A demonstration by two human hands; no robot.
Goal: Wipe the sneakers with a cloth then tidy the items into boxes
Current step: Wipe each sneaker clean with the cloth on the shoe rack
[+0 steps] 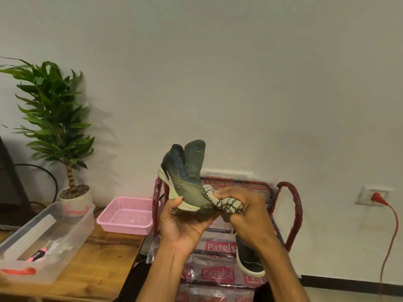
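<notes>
Above the red-framed chair, the left hand holds the grey-green sneaker raised, heel end up and toe end down. The left fingers are curled under the forefoot and the thumb lies over the pale sole edge, so the toe section sits inside the grip. The right hand is closed tightly round a bunched cloth, cream with dark zigzag lines. One end of the cloth protrudes above the thumb and touches the upper of the sneaker, close to the left hand. Both hands meet at the toe section.

The second sneaker lies on the chair seat below the right forearm, which partly hides it. The seat is covered with clear plastic printed in red.

To the left, a wooden table carries a clear plastic box and a pink basket, both well apart from the hands. A potted plant stands behind the box.
</notes>
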